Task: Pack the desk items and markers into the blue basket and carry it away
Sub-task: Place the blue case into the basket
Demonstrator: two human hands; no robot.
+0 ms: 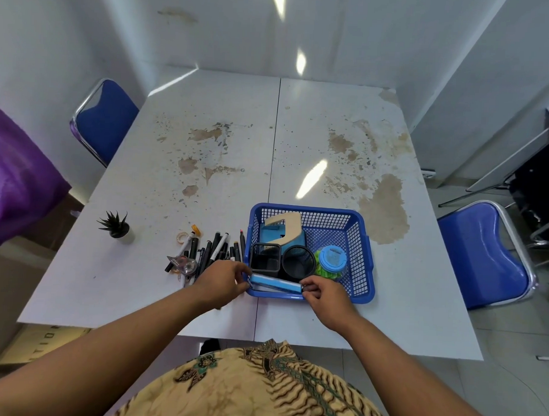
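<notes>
The blue basket stands on the white table, right of centre. Inside it are a blue box with a tan curved piece, a square black holder, a round black mesh cup and a blue-lidded jar of green bits. My left hand and my right hand pinch the two ends of a long light-blue flat item at the basket's near wall. A heap of markers lies just left of the basket.
A tape dispenser and a tape roll lie by the markers. A small potted plant stands further left. Blue chairs sit at the left and right of the stained table.
</notes>
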